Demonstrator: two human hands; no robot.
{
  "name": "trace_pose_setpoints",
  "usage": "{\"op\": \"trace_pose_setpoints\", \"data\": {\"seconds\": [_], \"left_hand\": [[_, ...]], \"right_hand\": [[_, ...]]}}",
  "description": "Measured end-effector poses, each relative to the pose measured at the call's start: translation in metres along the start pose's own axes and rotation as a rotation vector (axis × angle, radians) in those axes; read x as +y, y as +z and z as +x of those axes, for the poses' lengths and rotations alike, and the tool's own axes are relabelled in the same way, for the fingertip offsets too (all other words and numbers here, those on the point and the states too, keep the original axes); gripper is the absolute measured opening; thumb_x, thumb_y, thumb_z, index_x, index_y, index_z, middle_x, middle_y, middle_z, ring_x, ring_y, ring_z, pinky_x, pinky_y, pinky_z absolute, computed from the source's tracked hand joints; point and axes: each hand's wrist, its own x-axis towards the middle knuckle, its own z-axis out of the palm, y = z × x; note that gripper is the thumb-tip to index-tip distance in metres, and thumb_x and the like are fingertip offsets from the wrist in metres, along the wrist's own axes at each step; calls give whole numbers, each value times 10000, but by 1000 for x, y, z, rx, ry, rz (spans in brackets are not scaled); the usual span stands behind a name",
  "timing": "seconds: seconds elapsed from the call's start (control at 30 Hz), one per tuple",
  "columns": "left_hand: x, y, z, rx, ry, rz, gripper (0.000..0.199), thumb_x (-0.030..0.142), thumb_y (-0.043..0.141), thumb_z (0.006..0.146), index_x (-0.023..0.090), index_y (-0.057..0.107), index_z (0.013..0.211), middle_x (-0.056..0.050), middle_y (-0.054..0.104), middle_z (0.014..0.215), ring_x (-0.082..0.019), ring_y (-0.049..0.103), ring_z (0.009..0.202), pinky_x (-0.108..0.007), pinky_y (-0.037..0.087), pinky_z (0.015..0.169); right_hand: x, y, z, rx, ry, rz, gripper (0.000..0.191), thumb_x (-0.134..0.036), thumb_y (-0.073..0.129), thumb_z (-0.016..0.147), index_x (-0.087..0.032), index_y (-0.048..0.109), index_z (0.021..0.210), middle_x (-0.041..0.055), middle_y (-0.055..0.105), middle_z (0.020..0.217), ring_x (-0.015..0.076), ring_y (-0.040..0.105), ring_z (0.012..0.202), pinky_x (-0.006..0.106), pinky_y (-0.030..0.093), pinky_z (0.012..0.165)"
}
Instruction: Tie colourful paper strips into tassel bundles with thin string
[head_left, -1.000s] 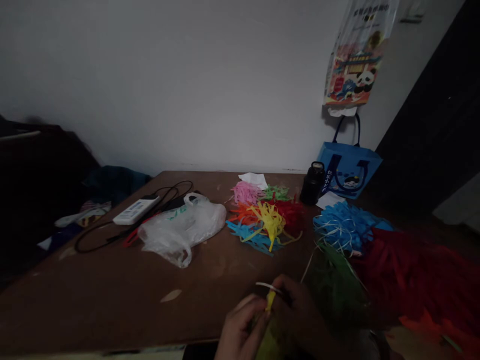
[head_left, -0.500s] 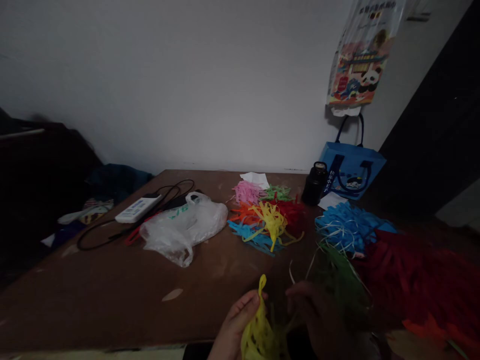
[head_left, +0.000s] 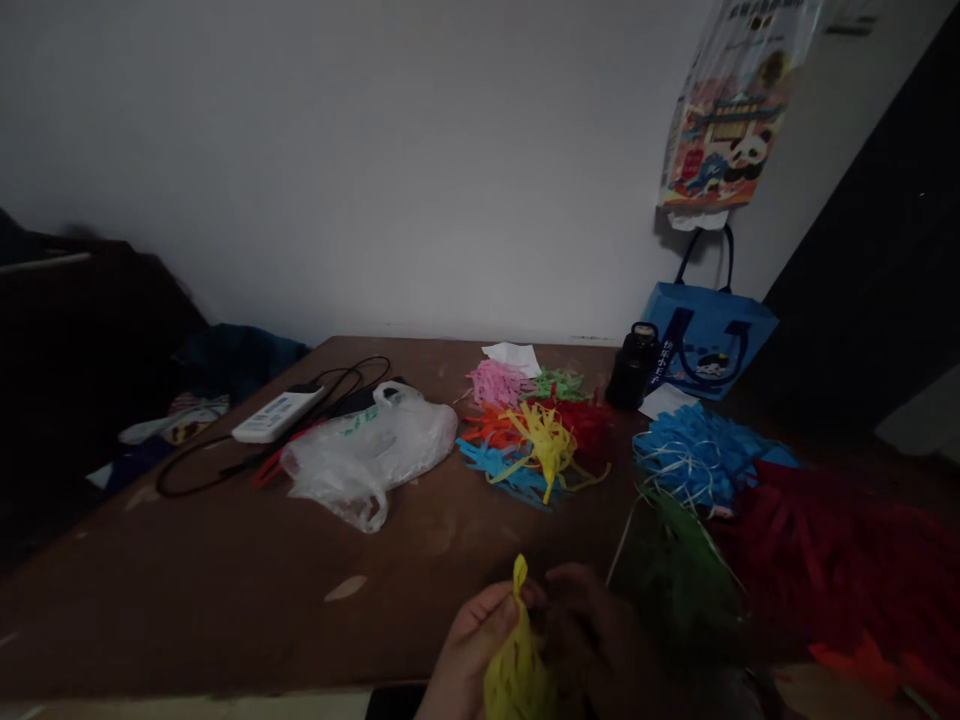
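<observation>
My left hand (head_left: 472, 645) pinches a yellow paper tassel (head_left: 517, 670) just under its twisted loop, with the cut strips hanging down out of the frame. Close beside the loop is my right hand (head_left: 600, 625), dark and in shadow, its fingers bent toward the tassel's neck. A thin white string (head_left: 619, 545) runs from this hand up toward the blue pile; the part within the fingers is hidden. Ahead on the table lie finished-looking tassels, a yellow tassel (head_left: 551, 450) on top of orange, light blue and red ones.
A plastic bag (head_left: 367, 455), a white power strip (head_left: 277, 413) and cables lie left. Pink (head_left: 499, 382) and green tassels sit farther back. Right are a black bottle (head_left: 634, 368), a blue tote bag (head_left: 705, 345), blue strips (head_left: 697, 455), green strips (head_left: 686, 570) and red strips (head_left: 847, 550).
My right hand has moved left, up against the tassel's neck, drawing the white string with it. The string's loose end no longer shows. My left hand keeps its pinch.
</observation>
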Motion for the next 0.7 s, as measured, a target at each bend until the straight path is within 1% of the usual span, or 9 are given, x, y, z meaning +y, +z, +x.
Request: {"op": "trace_pose_setpoints", "data": {"seconds": [0.07, 0.1, 0.23, 0.3, 0.37, 0.43, 0.57, 0.6, 0.7], "left_hand": [[-2, 3, -1, 26, 13, 22, 234, 306, 843, 675, 137, 728, 789, -41, 711, 643, -146, 653, 536, -226, 497, 582], [-3, 4, -1, 42, 22, 28, 244, 307, 852, 662, 139, 731, 791, -42, 717, 657, -149, 656, 543, -235, 502, 602], [-3, 7, -3, 94, 87, 57, 298, 347, 874, 620, 148, 737, 796, -42, 728, 695, -154, 663, 579, -236, 502, 619], [-1, 8, -3, 122, 112, 78, 306, 366, 870, 622, 157, 730, 794, -32, 720, 681, -151, 658, 585, -226, 499, 608], [0, 8, -4, 136, 120, 92, 306, 378, 863, 630, 162, 723, 796, -23, 708, 661, -148, 651, 576, -225, 498, 600], [-1, 6, -4, 133, 114, 95, 307, 386, 856, 638, 162, 721, 797, -22, 699, 653, -143, 641, 563, -220, 489, 587], [-5, 3, -3, 128, 96, 109, 310, 392, 864, 625, 176, 734, 806, -15, 689, 670, -129, 621, 569, -212, 476, 590], [-6, 2, -3, 126, 96, 117, 315, 398, 867, 616, 181, 738, 803, -11, 685, 676, -127, 616, 578, -212, 476, 596], [-7, 1, -1, 114, 126, 181, 325, 434, 869, 595, 176, 741, 746, -9, 667, 694, -131, 606, 610, -211, 473, 602]], "right_hand": [[2, 0, 4, 1, -33, -58, 334, -483, 496, 917, -218, 648, 1051, 50, 735, 895, 178, 698, 790, 239, 523, 689], [3, -1, 5, 23, -72, -112, 309, -462, 513, 913, -224, 674, 1025, 47, 735, 889, 175, 696, 788, 235, 522, 690], [10, -7, 7, 135, -299, -362, 277, -383, 493, 940, -252, 735, 975, 37, 729, 794, 158, 688, 709, 218, 512, 639], [10, -11, 4, 146, -359, -435, 256, -344, 500, 943, -257, 741, 942, 25, 729, 765, 149, 683, 679, 209, 507, 624], [8, -14, 1, 137, -371, -454, 215, -320, 533, 930, -265, 738, 899, 6, 729, 746, 140, 677, 662, 202, 508, 648], [3, -15, -2, 145, -372, -439, 217, -348, 541, 925, -274, 737, 868, -4, 723, 719, 142, 668, 645, 210, 508, 670], [-6, -11, -3, 184, -320, -382, 335, -440, 526, 918, -258, 723, 717, 5, 662, 626, 148, 629, 584, 216, 464, 563], [-7, -10, -3, 181, -315, -370, 344, -439, 531, 913, -251, 714, 690, 3, 643, 604, 144, 615, 566, 217, 449, 545], [-8, -7, 1, 170, -316, -342, 302, -392, 556, 898, -236, 702, 683, -4, 628, 593, 136, 599, 560, 216, 434, 561]]}}
